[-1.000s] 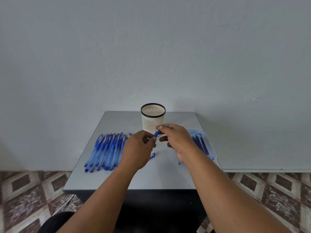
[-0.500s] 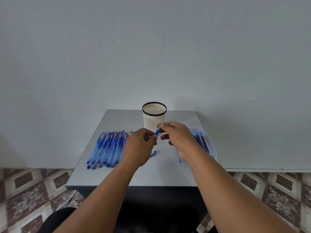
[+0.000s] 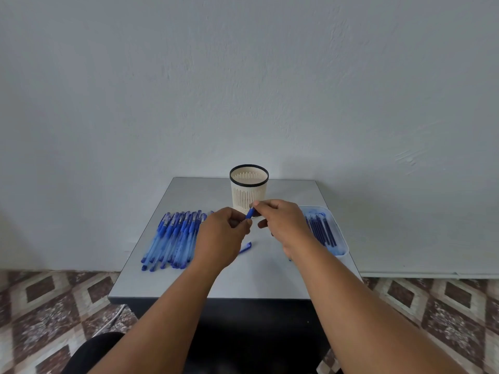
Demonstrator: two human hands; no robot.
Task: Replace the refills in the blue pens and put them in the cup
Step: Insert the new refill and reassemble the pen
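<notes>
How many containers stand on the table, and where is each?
2. The cup stands at the far middle of the table, behind the hands. The tray of refills lies at the right edge. None seems hidden.

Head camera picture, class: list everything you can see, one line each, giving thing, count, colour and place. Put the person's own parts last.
Table: one, grey, against the wall.
Cup: one, cream with a black rim, slotted, upright at the table's far middle.
Pens: a row too overlapped to count, blue, table's left side.
Tray: one, pale translucent, table's right edge.
Refills: several, dark blue, lying in the tray.
Loose blue piece: one, on the table below the hands.
Held pen: one, blue, between both hands.
Floor: brown and cream patterned tiles.
Left hand: grips the held pen.
Right hand: pinches its upper end.
</notes>
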